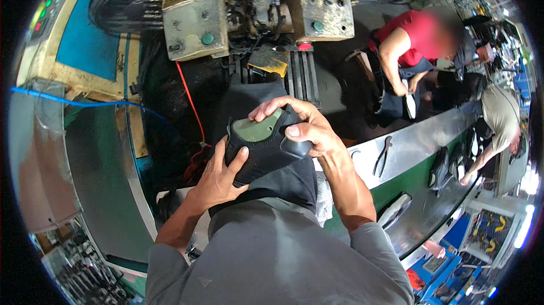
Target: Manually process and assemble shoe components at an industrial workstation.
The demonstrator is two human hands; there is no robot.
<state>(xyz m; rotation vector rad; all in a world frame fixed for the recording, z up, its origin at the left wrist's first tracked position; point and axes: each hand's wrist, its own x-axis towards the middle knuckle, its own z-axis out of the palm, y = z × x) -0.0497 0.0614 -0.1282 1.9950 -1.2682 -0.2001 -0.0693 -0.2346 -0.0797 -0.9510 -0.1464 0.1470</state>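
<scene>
Both hands hold a black shoe upper (256, 160) in front of my body, above my lap. A green shoe last (258, 130) fills it, and its flat top with small holes shows in the opening. My left hand (218, 177) grips the near left side, fingers bent against the black material. Over the far right side curls my right hand (311, 129); its fingertips reach the top of the last and its thumb presses the upper's edge beside a smooth, shiny black part. The underside of the shoe is hidden.
Ahead stands a machine with two worn control boxes (195, 24), (323, 13) and a yellow plate (269, 60). Pliers (383, 155) lie on the metal ledge at right, beside a conveyor carrying shoes (439, 170). Two people work at right. A red hose (190, 98) hangs left.
</scene>
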